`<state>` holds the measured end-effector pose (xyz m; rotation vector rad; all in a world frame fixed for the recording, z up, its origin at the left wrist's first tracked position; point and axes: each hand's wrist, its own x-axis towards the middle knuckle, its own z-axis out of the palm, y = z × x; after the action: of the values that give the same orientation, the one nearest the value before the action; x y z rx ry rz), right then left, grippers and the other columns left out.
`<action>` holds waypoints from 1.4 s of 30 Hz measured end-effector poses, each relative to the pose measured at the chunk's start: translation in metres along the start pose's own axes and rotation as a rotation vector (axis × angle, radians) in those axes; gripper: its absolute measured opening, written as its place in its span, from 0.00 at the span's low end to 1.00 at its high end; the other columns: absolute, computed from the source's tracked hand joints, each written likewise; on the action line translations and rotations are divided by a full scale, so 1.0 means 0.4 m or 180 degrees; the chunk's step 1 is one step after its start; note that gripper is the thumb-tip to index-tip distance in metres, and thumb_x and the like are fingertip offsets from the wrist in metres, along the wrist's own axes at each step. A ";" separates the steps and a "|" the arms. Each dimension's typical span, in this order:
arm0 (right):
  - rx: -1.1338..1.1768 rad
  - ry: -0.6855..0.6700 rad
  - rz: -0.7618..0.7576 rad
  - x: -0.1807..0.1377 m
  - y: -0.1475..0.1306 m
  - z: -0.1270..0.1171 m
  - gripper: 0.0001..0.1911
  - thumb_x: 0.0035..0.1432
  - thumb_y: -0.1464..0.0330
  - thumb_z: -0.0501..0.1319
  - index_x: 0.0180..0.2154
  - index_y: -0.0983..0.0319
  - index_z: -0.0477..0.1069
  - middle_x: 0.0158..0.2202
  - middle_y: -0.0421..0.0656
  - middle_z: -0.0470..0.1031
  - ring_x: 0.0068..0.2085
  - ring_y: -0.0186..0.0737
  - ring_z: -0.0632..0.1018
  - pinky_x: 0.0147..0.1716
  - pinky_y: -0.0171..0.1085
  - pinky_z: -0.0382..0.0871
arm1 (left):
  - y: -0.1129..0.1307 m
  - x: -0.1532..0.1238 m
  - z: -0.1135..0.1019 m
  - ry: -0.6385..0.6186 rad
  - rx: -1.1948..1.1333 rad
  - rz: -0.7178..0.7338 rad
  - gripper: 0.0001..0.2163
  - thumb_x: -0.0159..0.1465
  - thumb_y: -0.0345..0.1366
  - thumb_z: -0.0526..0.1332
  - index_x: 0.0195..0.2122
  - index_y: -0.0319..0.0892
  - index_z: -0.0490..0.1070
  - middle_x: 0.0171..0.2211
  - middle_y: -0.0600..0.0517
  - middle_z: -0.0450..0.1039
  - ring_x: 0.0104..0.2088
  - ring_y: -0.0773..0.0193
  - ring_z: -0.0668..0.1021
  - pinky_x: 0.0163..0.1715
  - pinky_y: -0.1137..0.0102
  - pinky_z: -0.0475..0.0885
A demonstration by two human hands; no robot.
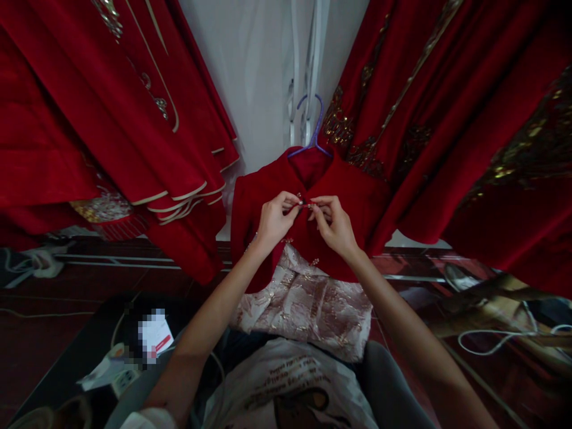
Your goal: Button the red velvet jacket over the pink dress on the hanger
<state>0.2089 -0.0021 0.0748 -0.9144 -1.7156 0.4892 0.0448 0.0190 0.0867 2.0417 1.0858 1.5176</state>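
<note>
A short red jacket [366, 190] hangs on a purple hanger [317, 128] in front of me. My left hand [277, 219] pinches the jacket's left front edge near the neckline, beside small shiny trim. From the other side, my right hand [334, 223] pinches the opposite edge, thumb against fingertips. Both sets of fingertips nearly meet at a small fastening, whose exact form is too small to make out. Below the jacket, a pale, shiny brocade cloth [308, 304] spreads down toward my lap.
Red garments with pale edging [179, 137] hang at left, and red garments with gold beading [429, 131] at right. Behind is a whitish wall [254, 71]. A white power strip [123, 381] sits lower left; a white cord [487, 351] loops at lower right.
</note>
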 end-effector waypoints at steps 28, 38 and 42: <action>0.0192 0.0244 0.0110 0.038 0.014 -0.033 0.19 0.56 0.62 0.64 0.49 0.58 0.75 0.43 0.44 0.80 0.41 0.42 0.81 0.42 0.43 0.79 | 0.044 0.047 -0.005 -0.0601 0.1070 0.0492 0.04 0.57 0.34 0.63 0.32 0.42 0.70 0.29 0.52 0.77 0.29 0.66 0.78 0.31 0.73 0.71; 0.0315 0.0160 0.0208 0.045 0.005 -0.046 0.17 0.55 0.61 0.65 0.46 0.59 0.77 0.39 0.43 0.81 0.39 0.42 0.82 0.43 0.43 0.79 | 0.048 0.044 0.000 -0.0475 0.0994 0.0409 0.05 0.56 0.35 0.64 0.31 0.42 0.69 0.28 0.53 0.75 0.28 0.66 0.77 0.30 0.73 0.71; 0.0344 0.0115 0.0200 0.049 0.006 -0.047 0.18 0.53 0.60 0.66 0.45 0.61 0.77 0.37 0.44 0.81 0.38 0.41 0.82 0.41 0.41 0.79 | 0.054 0.041 -0.006 -0.0591 0.1059 0.0419 0.05 0.57 0.35 0.63 0.32 0.41 0.70 0.28 0.53 0.75 0.28 0.66 0.77 0.30 0.73 0.71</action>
<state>0.2248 0.0124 0.0913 -0.8962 -1.6156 0.5979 0.0524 0.0175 0.1130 2.4654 1.2153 1.2378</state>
